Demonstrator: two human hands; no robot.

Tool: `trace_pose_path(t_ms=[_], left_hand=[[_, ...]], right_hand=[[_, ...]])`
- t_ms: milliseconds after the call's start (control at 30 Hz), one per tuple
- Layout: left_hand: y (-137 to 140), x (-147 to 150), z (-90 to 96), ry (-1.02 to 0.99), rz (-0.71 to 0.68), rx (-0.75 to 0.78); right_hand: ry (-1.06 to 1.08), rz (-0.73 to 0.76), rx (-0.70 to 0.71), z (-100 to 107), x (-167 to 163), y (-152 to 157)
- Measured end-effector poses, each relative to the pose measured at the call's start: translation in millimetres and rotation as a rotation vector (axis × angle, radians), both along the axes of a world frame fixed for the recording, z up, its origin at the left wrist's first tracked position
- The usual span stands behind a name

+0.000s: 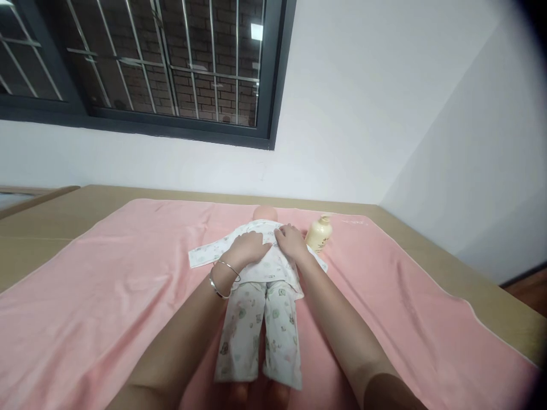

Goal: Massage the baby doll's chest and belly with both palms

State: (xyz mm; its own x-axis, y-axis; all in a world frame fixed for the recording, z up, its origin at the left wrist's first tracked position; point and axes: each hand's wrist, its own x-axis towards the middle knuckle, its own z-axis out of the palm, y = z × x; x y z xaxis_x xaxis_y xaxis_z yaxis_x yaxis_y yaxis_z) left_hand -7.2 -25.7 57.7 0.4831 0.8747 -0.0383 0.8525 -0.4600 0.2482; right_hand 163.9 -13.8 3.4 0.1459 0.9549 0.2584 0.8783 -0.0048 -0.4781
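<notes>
A baby doll lies on its back, its bare round head (pixel 265 213) at the far end and its feet at the bottom of the view. It wears a white printed top (pixel 267 267) and white trousers (pixel 280 336) with small animal prints. My left hand (pixel 248 247) rests on the left of the top's chest, thumb held apart from the bent fingers. On the other side of the chest lies my right hand (pixel 293 239), its fingers apart on the fabric. The left sleeve (pixel 205 254) stretches flat out to the side. My right forearm partly hides the other sleeve.
A cream pump bottle (pixel 319 233) stands right of the doll, close to my right hand. The pink blanket (pixel 128 285) has folds and covers much of the wooden surface (pixel 448 273). White walls and a barred window (pixel 179 62) rise behind.
</notes>
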Motion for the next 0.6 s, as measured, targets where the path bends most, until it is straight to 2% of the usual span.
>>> trace_pose_path(t_ms=[133, 267, 467, 600], left_hand=[[-28.7, 5.7, 12.7, 0.059, -0.098, 0.062], [-53.5, 16.1, 15.5, 0.275, -0.181, 0.018], [-57.0, 23.9, -2.1, 0.349, -0.246, 0.113], [-59.0, 24.1, 2.2, 0.392, -0.29, 0.109]], right_hand=[[0.102, -0.035, 0.014, 15.8, 11.5, -5.0], [0.208, -0.05, 0.091, 29.2, 16.0, -11.7], [0.227, -0.024, 0.096, 33.4, 15.1, -14.5], [0.242, -0.03, 0.107, 37.1, 15.4, -17.2]])
